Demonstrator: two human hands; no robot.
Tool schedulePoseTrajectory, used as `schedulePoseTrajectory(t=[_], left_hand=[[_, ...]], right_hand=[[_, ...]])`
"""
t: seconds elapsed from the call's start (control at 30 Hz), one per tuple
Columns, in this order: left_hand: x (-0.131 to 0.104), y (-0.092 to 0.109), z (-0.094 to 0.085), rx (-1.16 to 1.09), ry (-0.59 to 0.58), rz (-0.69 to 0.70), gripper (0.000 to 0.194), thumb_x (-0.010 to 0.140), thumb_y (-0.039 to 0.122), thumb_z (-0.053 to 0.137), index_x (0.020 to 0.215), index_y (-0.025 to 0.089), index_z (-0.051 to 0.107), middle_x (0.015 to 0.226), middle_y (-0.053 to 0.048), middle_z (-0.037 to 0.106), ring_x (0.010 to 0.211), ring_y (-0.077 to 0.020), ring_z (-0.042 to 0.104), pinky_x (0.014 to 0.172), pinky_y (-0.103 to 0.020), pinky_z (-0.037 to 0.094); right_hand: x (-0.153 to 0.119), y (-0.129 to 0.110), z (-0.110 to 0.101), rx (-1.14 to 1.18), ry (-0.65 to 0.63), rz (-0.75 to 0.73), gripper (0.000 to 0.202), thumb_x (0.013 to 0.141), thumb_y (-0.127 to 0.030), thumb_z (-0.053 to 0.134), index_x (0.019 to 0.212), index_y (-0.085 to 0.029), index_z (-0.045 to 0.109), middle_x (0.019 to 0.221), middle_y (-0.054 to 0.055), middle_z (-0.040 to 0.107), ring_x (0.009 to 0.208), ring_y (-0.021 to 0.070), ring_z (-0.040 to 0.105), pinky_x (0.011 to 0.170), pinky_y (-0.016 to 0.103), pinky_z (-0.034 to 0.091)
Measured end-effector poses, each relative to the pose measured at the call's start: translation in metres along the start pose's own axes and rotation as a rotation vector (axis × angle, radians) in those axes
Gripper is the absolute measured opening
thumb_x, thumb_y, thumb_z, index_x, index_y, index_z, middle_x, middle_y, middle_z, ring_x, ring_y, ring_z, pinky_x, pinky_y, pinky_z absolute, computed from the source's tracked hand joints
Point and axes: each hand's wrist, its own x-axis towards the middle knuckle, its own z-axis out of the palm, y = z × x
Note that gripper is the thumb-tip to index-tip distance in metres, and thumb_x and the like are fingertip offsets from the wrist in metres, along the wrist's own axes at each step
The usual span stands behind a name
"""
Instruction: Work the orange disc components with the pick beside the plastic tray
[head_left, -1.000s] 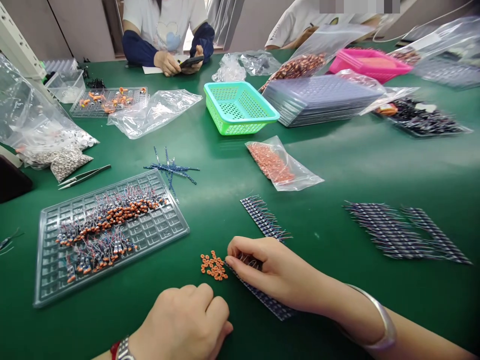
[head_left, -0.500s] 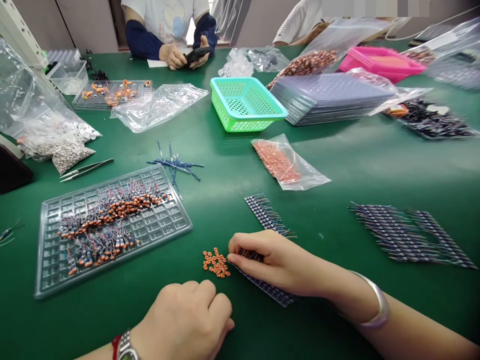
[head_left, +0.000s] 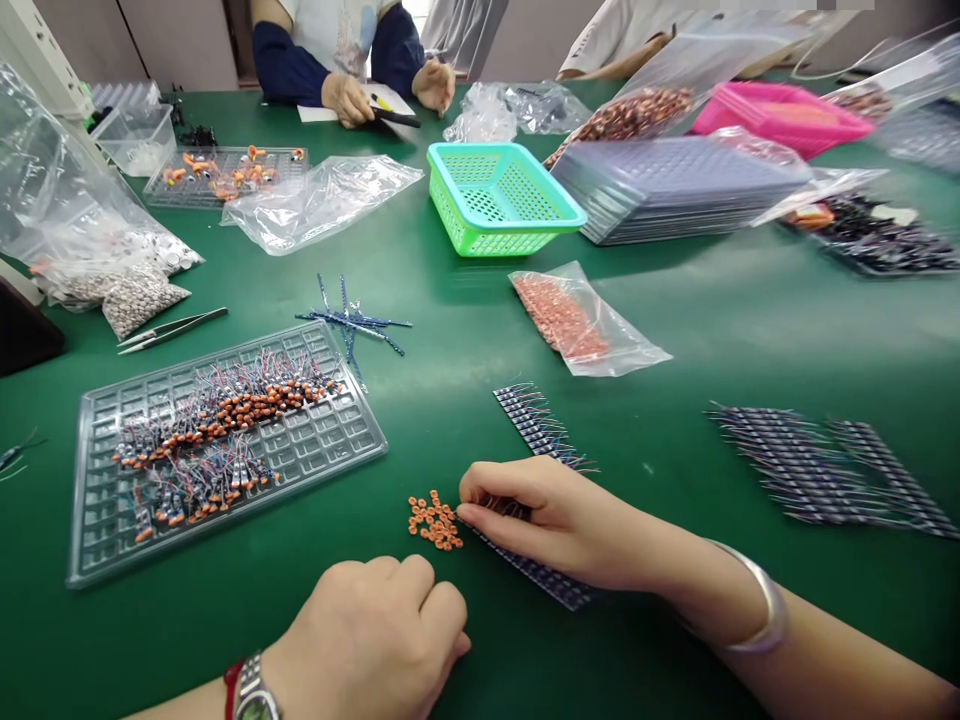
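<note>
My right hand (head_left: 555,520) pinches with thumb and forefinger at the right edge of a small pile of orange rings (head_left: 435,520); whatever is between the fingertips is too small to make out. Beneath that hand lies a strip of dark blue parts with thin wires (head_left: 534,425), partly covered by it. My left hand (head_left: 375,635) rests closed on the table in front of the pile, its fingers curled under and whatever they hold hidden. To the left, a clear tray (head_left: 315,440) bears rows of wired parts with orange ends.
Tweezers (head_left: 172,330) and blue strips (head_left: 352,320) lie behind the tray. A bag of orange parts (head_left: 566,315), a green basket (head_left: 506,200) and stacked trays (head_left: 675,190) stand farther back. More wired strips (head_left: 802,465) lie right. Across the table, a person's hand holds a black object (head_left: 394,117).
The person across the table has lowered the black object and taken one hand off it. The view has shifted slightly. My hands have barely moved.
</note>
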Motion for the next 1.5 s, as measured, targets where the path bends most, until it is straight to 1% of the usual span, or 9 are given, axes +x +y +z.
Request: schedulePoseTrajectory(t=[0.33, 0.6, 0.8, 0.93, 1.13, 1.23, 1.33, 1.43, 1.5], left_hand=[[0.001, 0.001, -0.002, -0.012, 0.005, -0.012, 0.024, 0.082, 0.021, 0.062, 0.075, 0.023, 0.039, 0.067, 0.006, 0.054, 0.053, -0.0124, 0.051, 0.044, -0.029, 0.03], [0.001, 0.001, -0.001, -0.01, 0.002, -0.017, 0.024, 0.082, 0.022, 0.063, 0.075, 0.023, 0.04, 0.067, 0.006, 0.055, 0.053, -0.0128, 0.051, 0.044, -0.03, 0.031], [0.002, 0.003, -0.001, -0.03, -0.021, -0.025, 0.022, 0.087, 0.026, 0.06, 0.076, 0.023, 0.04, 0.068, 0.006, 0.055, 0.054, -0.013, 0.052, 0.044, -0.03, 0.03], [0.004, 0.004, -0.004, -0.061, -0.079, -0.043, 0.02, 0.089, 0.027, 0.057, 0.076, 0.023, 0.042, 0.07, 0.005, 0.057, 0.055, -0.0136, 0.053, 0.045, -0.03, 0.03], [0.004, 0.004, -0.008, -0.107, -0.106, -0.069, 0.017, 0.088, 0.025, 0.058, 0.076, 0.022, 0.046, 0.07, 0.004, 0.058, 0.055, -0.0149, 0.054, 0.045, -0.031, 0.03], [0.003, 0.002, -0.01, -0.211, -0.07, -0.126, 0.015, 0.087, 0.022, 0.058, 0.076, 0.022, 0.049, 0.071, 0.004, 0.058, 0.057, -0.0145, 0.055, 0.048, -0.03, 0.034], [0.005, -0.002, -0.012, -0.461, -0.012, -0.319, 0.002, 0.089, 0.023, 0.057, 0.088, 0.021, 0.057, 0.075, 0.004, 0.06, 0.061, -0.012, 0.055, 0.054, -0.026, 0.04], [0.009, -0.005, -0.016, -0.659, -0.007, -0.438, 0.017, 0.09, 0.027, 0.058, 0.107, 0.024, 0.06, 0.08, 0.004, 0.063, 0.065, -0.0109, 0.056, 0.06, -0.023, 0.042], [0.01, -0.006, -0.018, -0.734, -0.012, -0.438, 0.015, 0.091, 0.027, 0.056, 0.105, 0.025, 0.062, 0.085, 0.004, 0.066, 0.072, -0.0108, 0.058, 0.065, -0.022, 0.043]], right_hand=[[0.001, 0.0, 0.001, -0.02, -0.003, 0.0, 0.025, 0.094, -0.03, 0.043, 0.07, -0.022, 0.046, 0.06, -0.005, 0.047, 0.053, 0.0117, 0.039, 0.05, 0.022, 0.034], [-0.003, -0.006, 0.006, -0.136, 0.026, -0.046, 0.025, 0.094, -0.021, 0.041, 0.069, -0.024, 0.037, 0.059, -0.006, 0.037, 0.05, 0.012, 0.032, 0.047, 0.025, 0.028], [-0.005, -0.009, 0.01, -0.155, 0.017, -0.076, 0.029, 0.096, -0.019, 0.039, 0.068, -0.024, 0.031, 0.06, -0.005, 0.037, 0.051, 0.0126, 0.032, 0.049, 0.026, 0.028], [-0.007, -0.008, 0.013, -0.155, 0.037, -0.097, 0.028, 0.096, -0.016, 0.039, 0.069, -0.024, 0.032, 0.06, -0.006, 0.036, 0.051, 0.0127, 0.031, 0.048, 0.026, 0.029], [-0.004, -0.012, 0.01, -0.171, 0.018, -0.045, 0.029, 0.095, -0.016, 0.039, 0.069, -0.024, 0.029, 0.06, -0.006, 0.035, 0.051, 0.0127, 0.031, 0.048, 0.026, 0.029], [-0.002, -0.014, 0.006, -0.129, 0.007, -0.008, 0.029, 0.095, -0.019, 0.04, 0.068, -0.024, 0.032, 0.059, -0.006, 0.037, 0.051, 0.0125, 0.032, 0.048, 0.025, 0.029], [-0.007, -0.017, 0.003, -0.029, 0.019, 0.011, 0.025, 0.096, -0.023, 0.043, 0.072, -0.023, 0.042, 0.06, -0.006, 0.044, 0.051, 0.012, 0.037, 0.048, 0.024, 0.031], [-0.015, -0.019, 0.005, 0.077, 0.051, -0.005, 0.021, 0.097, -0.025, 0.045, 0.077, -0.022, 0.051, 0.062, -0.005, 0.049, 0.052, 0.0114, 0.042, 0.049, 0.022, 0.034], [-0.018, -0.021, 0.007, 0.134, 0.036, -0.017, 0.02, 0.097, -0.027, 0.047, 0.079, -0.021, 0.054, 0.065, -0.004, 0.053, 0.055, 0.0114, 0.045, 0.051, 0.021, 0.036]])
